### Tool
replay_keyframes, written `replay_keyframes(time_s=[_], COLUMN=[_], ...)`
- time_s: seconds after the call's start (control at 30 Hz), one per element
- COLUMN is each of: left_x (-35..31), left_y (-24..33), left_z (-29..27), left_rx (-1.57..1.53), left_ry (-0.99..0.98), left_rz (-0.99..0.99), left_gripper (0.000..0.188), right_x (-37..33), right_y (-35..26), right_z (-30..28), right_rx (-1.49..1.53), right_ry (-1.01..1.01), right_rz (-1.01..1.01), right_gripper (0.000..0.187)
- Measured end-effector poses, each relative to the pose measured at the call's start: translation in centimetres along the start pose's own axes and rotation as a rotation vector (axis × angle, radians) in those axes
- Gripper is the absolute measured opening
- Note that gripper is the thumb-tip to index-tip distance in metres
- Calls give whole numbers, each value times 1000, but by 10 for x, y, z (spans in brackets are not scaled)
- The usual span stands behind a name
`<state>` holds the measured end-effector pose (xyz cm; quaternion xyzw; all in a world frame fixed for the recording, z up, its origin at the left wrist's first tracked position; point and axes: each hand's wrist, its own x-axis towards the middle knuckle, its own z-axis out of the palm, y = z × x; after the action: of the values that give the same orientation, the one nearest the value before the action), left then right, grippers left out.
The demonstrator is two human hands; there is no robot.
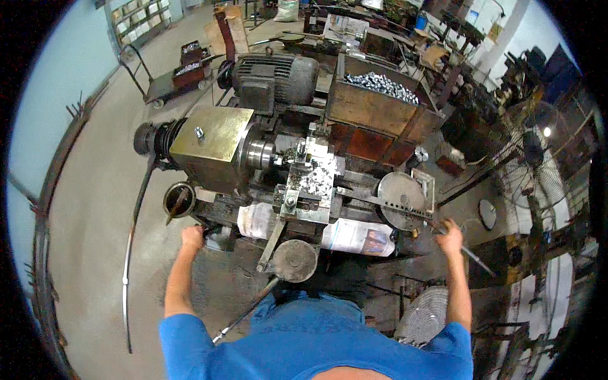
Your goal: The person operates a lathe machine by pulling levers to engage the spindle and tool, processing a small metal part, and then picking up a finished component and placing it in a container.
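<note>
I stand at a small metal lathe whose headstock (212, 149) and chuck (258, 154) are left of the middle. My left hand (192, 237) is closed at the machine's lower left front, below a round ring-shaped part (179, 199); what it grips is hidden. On the right, my right hand (448, 237) is wrapped round a metal lever (476, 259) beside the end of a flat bar with holes (405, 209). Between the hands, a cross slide (316, 180) carries metal chips. A small bright metal part (199, 133) rests on the headstock's top plate.
Behind the slide stands a wooden box (373, 109) full of small shiny metal parts. An electric motor (275, 79) sits behind the headstock. A round disc (295, 260) on an arm juts toward me. A caged fan (535, 158) stands right; a trolley (166, 88) stands far left.
</note>
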<state>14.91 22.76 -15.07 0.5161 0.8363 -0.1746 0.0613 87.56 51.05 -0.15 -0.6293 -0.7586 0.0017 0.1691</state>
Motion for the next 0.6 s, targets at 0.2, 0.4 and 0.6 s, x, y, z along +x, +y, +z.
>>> replay_keyframes(time_s=[0.2,0.4,0.6], left_x=[-31,-114,-121], left_y=[-16,-7,-1], left_z=[62,99,116], left_rx=[-619,-886,-1027], left_ry=[19,-431,-485], left_rz=[-354,-389,-397], left_gripper=[37,39,36], right_x=[-37,-137,-191], right_y=[137,67,-44], right_z=[35,33,12], right_rx=[-548,-424,-238], right_ry=[-188,-8,-171], right_rz=[423,374,626], right_gripper=[59,32,43])
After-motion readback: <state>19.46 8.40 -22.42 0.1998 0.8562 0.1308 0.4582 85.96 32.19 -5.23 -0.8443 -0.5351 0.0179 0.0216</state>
